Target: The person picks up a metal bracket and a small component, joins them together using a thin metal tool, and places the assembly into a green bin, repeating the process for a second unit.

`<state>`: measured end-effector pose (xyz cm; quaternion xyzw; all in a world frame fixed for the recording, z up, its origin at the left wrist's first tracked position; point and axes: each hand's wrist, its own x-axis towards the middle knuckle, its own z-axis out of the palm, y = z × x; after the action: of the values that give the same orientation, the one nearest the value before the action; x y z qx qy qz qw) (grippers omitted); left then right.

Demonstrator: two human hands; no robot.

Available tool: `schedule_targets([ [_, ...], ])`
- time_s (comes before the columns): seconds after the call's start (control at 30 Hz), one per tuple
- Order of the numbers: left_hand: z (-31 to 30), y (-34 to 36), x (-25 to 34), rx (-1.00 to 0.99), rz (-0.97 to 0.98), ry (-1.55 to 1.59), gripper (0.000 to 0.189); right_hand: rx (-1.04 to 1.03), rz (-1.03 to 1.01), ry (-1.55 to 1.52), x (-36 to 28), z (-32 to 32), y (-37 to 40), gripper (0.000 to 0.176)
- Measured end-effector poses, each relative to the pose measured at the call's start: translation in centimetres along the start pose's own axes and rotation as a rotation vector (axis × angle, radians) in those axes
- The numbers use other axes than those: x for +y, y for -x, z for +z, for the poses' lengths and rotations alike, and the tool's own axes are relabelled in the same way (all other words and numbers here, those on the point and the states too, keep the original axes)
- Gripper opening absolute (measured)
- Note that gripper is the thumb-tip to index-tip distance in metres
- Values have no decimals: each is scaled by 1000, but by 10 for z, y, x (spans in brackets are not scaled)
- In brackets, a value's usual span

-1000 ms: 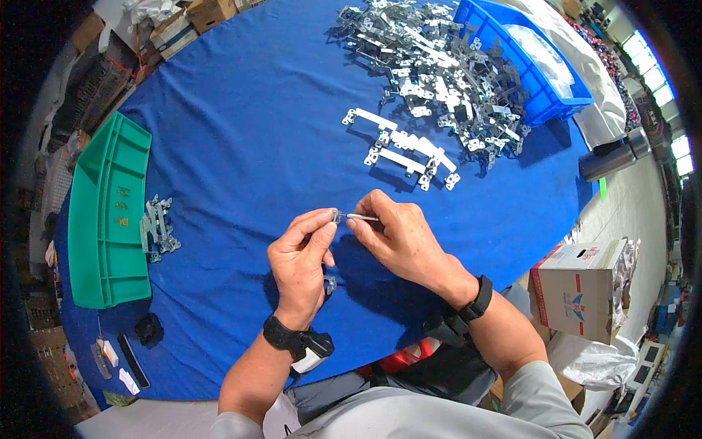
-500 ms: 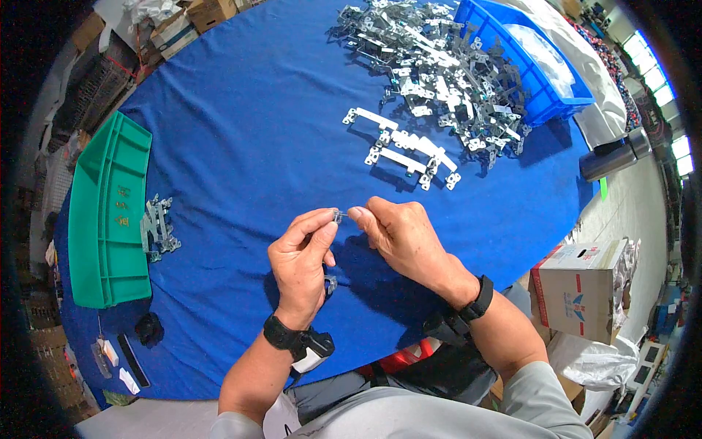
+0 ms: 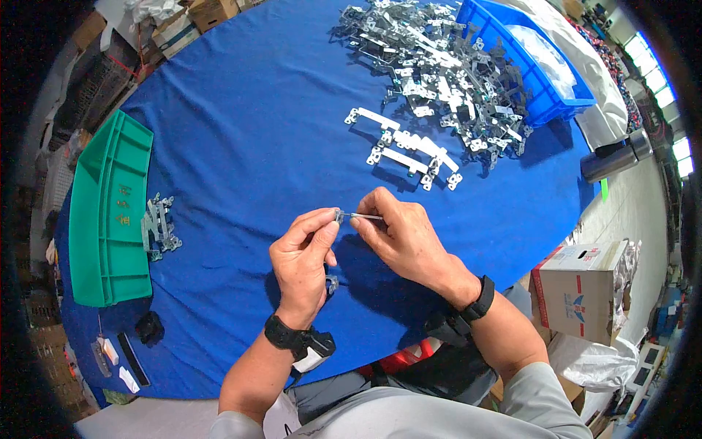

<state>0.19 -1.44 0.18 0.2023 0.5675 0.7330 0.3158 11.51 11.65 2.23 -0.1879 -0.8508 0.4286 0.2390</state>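
My left hand (image 3: pixel 301 262) is closed around a metal bracket (image 3: pixel 332 284). One end of the bracket sticks out between thumb and fingertips, and the other end shows beside the palm; the hand covers its middle. Opposite it, my right hand (image 3: pixel 406 233) pinches a thin, straight metal rod (image 3: pixel 368 216) between thumb and index finger. The rod's left tip meets the upper end of the bracket; whether it goes into a hole there is too small to tell. Both hands are over the blue cloth, beyond the table's near edge.
Several loose brackets (image 3: pixel 409 150) lie beyond my hands, before a large heap of brackets (image 3: pixel 446 73). A blue crate (image 3: pixel 537 91) stands at the back right. On the left is a green bin (image 3: pixel 110 219) with a small bracket pile (image 3: pixel 161 227) alongside. A steel flask (image 3: pixel 618 156) is at far right.
My right fingers have shifted and spread slightly, so more of the thin rod shows between them. The left hand and the bracket have hardly moved.
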Motion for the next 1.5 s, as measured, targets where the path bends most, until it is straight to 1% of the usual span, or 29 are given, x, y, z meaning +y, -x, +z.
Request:
schedule_targets([
  [0.07,0,0,0,1,0,0,16,73,-35,-81,2,3,0,23],
  [0.1,0,0,1,2,-2,5,16,73,-35,-81,2,2,1,23],
  [0.17,0,0,1,4,-3,10,16,-83,67,8,1,-3,1,22],
  [0.27,1,0,1,4,6,-1,15,-94,88,47,-3,-6,-1,19],
  [0.3,1,0,1,5,4,-4,15,-94,87,48,-3,-5,-1,19],
  [0.37,1,0,1,7,4,-8,15,-14,7,-19,-2,-4,0,17],
  [0.47,1,0,1,12,4,2,15,41,-21,-57,-2,-3,0,17],
  [0.7,1,1,2,-1,-16,4,16,-23,39,-103,-10,-6,-1,16],
  [0.77,2,2,2,-8,-12,1,16,7,-30,-60,-6,-3,0,15],
  [0.87,3,2,4,-2,-20,-12,16,43,-34,-94,-5,0,1,14],
  [1.1,3,2,4,11,-15,-11,16,22,-131,51,-2,-2,0,14],
  [1.17,3,2,5,13,-17,-12,16,86,-181,43,-1,1,-1,14],
  [1.2,4,2,5,15,-13,-13,15,86,-181,43,-4,1,0,14],
  [1.27,4,2,4,16,-8,-13,15,60,-7,-50,-11,0,1,14],
  [1.3,3,2,4,13,-5,-10,15,60,-8,-49,-10,0,1,14],
  [1.4,3,2,4,9,-1,-5,15,53,-55,-15,-5,2,2,15],
  [1.47,3,2,4,8,0,-4,16,65,-150,60,-1,4,2,15],
  [1.5,3,2,4,10,1,-8,16,65,-150,60,-2,3,2,15],
])
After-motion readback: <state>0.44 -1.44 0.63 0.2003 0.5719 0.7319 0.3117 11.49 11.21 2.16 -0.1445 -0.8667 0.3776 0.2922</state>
